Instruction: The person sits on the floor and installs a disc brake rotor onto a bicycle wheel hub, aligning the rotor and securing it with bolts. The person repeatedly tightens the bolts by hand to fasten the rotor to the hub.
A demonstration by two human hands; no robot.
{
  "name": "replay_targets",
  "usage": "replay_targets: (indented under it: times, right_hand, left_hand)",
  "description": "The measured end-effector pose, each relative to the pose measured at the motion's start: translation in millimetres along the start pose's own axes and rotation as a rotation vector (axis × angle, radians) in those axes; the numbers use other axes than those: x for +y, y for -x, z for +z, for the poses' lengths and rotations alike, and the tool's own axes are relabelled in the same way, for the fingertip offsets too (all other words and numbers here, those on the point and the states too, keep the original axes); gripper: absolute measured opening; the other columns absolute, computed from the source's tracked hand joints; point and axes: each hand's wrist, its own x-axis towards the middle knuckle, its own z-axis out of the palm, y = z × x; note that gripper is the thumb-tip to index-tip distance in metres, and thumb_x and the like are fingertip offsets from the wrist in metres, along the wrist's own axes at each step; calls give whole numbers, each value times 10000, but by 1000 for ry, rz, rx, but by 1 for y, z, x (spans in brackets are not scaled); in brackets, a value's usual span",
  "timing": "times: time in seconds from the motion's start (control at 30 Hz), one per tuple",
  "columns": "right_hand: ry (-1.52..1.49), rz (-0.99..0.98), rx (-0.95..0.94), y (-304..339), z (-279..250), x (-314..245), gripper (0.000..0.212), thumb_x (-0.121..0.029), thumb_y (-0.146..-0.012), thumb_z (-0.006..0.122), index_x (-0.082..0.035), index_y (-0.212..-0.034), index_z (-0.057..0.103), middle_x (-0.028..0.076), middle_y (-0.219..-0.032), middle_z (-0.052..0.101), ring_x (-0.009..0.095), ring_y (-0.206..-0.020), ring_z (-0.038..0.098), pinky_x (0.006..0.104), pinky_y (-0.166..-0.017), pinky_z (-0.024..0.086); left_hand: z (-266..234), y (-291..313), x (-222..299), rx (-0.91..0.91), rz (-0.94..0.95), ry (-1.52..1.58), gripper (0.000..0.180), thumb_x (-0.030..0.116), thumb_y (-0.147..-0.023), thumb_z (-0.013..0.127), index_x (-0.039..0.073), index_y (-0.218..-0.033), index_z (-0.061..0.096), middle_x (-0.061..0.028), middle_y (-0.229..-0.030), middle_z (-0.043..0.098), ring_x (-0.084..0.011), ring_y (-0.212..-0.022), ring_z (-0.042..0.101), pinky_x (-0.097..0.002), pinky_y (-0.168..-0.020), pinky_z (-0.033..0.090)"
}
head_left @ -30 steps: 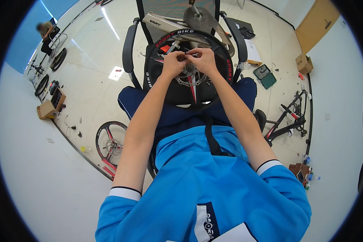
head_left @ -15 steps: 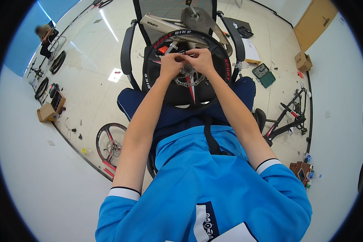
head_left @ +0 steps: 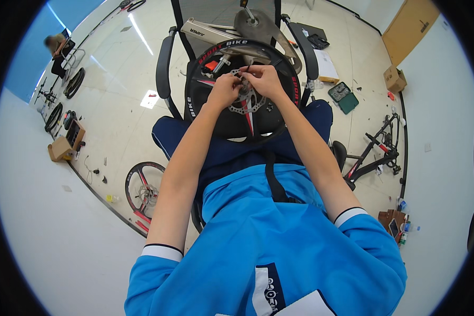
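Note:
A black bicycle wheel (head_left: 271, 120) with red and white markings lies flat across my lap. A silver brake disc (head_left: 241, 110) sits at its hub. My left hand (head_left: 225, 91) is over the disc's left side, fingertips pinched close to the hub; whatever they grip is hidden. From the right, my right hand (head_left: 265, 81) reaches in with thumb and fingers closed on a thin dark tool (head_left: 248, 68), perhaps a hex key. Both sets of fingertips nearly meet above the hub.
An office chair (head_left: 164, 66) faces me, holding a silver frame part (head_left: 203, 30) and a crank (head_left: 253, 21). On the floor are a green tool case (head_left: 347, 104), a black-red bike frame (head_left: 371, 150), another wheel (head_left: 129, 184) and cardboard boxes (head_left: 394, 80). A person (head_left: 58, 50) sits far left.
My hands have moved slightly apart and the left one a little lower. The thin dark tool now shows above my right fingers. More of the disc is visible.

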Motion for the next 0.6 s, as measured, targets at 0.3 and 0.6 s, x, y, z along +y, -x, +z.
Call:
replay_targets:
  times: [0.3, 0.6]
  right_hand:
    - [-401, 111, 281, 39, -43, -9, 217, -115, -896, 678, 10, -1073, 695, 77, -961, 735, 108, -722, 658, 225, -613, 512]
    - [-410, 405, 453, 136, -118, 86, 193, -71, -902, 662, 31, -1066, 673, 96, -958, 714, 138, -785, 671, 246, -690, 548]
  left_hand:
    - [-9, 28, 55, 253, 13, 125, 122, 107, -760, 698, 17, -843, 703, -132, -800, 648, -309, -785, 628, -383, -728, 512]
    - [105, 77, 95, -118, 224, -37, 78, 68, -782, 660, 22, -845, 661, -112, -873, 616, -290, -876, 600, -401, -755, 526]
